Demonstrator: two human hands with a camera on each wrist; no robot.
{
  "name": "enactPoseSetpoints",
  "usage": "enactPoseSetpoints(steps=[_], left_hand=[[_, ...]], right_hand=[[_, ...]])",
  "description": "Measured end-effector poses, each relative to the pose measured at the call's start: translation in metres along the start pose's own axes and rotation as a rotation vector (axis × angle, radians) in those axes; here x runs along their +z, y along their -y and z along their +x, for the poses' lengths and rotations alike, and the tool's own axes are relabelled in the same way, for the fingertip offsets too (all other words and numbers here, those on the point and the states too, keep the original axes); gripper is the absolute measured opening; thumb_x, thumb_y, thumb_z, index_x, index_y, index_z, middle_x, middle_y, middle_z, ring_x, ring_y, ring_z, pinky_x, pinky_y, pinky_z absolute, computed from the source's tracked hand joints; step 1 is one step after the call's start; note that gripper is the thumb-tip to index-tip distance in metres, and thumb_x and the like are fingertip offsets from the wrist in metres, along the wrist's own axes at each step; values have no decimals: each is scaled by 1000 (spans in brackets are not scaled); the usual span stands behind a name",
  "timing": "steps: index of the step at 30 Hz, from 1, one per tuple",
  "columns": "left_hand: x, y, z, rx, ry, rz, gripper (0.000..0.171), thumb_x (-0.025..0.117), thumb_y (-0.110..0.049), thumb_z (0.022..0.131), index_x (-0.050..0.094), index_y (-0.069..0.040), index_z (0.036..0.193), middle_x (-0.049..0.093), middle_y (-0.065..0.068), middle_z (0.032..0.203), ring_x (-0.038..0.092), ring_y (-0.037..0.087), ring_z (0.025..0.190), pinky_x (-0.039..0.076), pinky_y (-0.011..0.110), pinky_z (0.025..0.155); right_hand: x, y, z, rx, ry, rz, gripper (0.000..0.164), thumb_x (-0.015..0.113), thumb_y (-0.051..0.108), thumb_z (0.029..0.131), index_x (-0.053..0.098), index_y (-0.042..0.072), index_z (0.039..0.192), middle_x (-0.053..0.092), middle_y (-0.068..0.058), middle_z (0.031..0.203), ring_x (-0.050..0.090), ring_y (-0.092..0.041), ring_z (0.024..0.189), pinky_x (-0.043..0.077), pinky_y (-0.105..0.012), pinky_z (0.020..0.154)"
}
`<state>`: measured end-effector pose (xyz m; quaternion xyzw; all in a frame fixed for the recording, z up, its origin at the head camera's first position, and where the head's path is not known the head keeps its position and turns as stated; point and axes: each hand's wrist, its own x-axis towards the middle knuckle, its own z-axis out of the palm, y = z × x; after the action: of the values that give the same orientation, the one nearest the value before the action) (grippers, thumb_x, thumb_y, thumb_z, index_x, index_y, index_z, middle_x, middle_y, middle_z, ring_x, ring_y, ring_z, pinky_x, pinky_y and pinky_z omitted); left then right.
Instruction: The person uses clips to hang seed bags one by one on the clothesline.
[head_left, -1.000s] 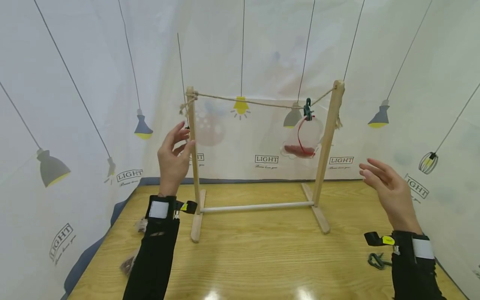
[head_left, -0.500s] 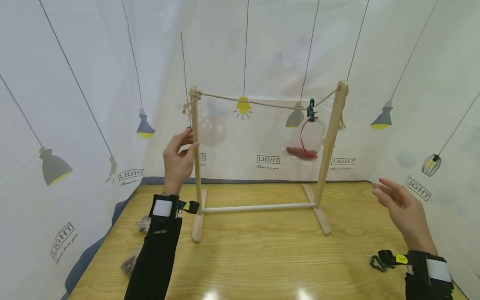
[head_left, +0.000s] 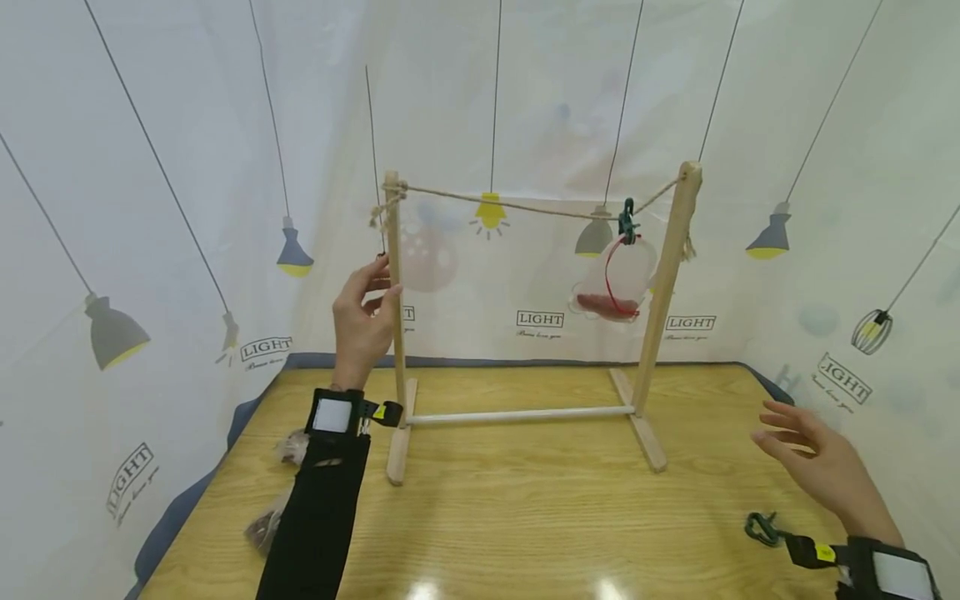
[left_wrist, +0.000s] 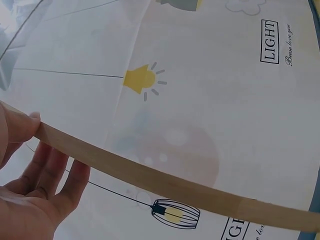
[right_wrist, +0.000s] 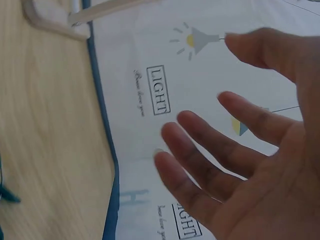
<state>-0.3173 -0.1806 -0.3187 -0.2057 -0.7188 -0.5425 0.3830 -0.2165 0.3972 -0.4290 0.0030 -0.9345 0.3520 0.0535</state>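
My left hand (head_left: 365, 325) is at the left upright of a wooden rack, its thumb on one side of the post (left_wrist: 135, 172) and its fingers on the other, holding it. Twine (head_left: 510, 202) runs between the two uprights. Toward its right end, a dark green clip (head_left: 627, 223) holds up a clear bag (head_left: 628, 271) with a red strip and reddish-brown contents at the bottom. My right hand (head_left: 825, 462) hovers over the table's right side with fingers spread and loosely bent, nothing in it. Another green clip (head_left: 763, 528) lies on the table just left of the right wrist strap.
Two small clear bags with brownish contents, a farther one (head_left: 291, 447) and a nearer one (head_left: 264, 531), lie at the left, partly behind my sleeve. A white bar (head_left: 517, 414) joins the rack's feet. Lamp-printed sheeting (head_left: 540, 275) encloses the wooden table (head_left: 555, 508).
My left hand has moved right onto the left post and holds it. My right hand has moved down and rightward, away from the rack. The bag still hangs on the twine.
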Motion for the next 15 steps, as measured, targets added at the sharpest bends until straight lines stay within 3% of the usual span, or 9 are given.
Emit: enactPoseSetpoints(steps=[2, 5, 10, 15], left_hand=[[0, 0, 0, 4, -1, -1, 42, 62, -2, 101, 59, -5, 143, 62, 23, 124, 63, 31, 110, 54, 13, 83], [1, -1, 1, 9, 0, 1, 42, 62, -2, 101, 59, -5, 143, 62, 23, 124, 63, 32, 109, 55, 15, 83], [1, -1, 1, 11, -1, 12, 42, 62, -3, 101, 59, -6, 143, 62, 23, 124, 63, 31, 109, 57, 17, 83], [1, 1, 0, 16, -2, 14, 42, 62, -2, 101, 59, -5, 143, 62, 23, 124, 64, 31, 109, 57, 18, 83]], right_hand=[[0, -5, -1, -3, 58, -37, 83, 57, 54, 102, 26, 7, 163, 46, -33, 150, 65, -16, 113, 60, -48, 79], [1, -11, -4, -16, 133, -89, 82, 58, 50, 103, 26, 1, 160, 43, -38, 149, 57, -54, 121, 60, -53, 79], [2, -22, -9, 4, 239, -162, 79, 60, 47, 102, 33, -5, 155, 43, -40, 147, 59, -54, 118, 59, -53, 79], [5, -39, -10, 38, 360, -155, 75, 61, 45, 102, 42, -10, 149, 52, -41, 138, 66, -47, 111, 60, -51, 81]])
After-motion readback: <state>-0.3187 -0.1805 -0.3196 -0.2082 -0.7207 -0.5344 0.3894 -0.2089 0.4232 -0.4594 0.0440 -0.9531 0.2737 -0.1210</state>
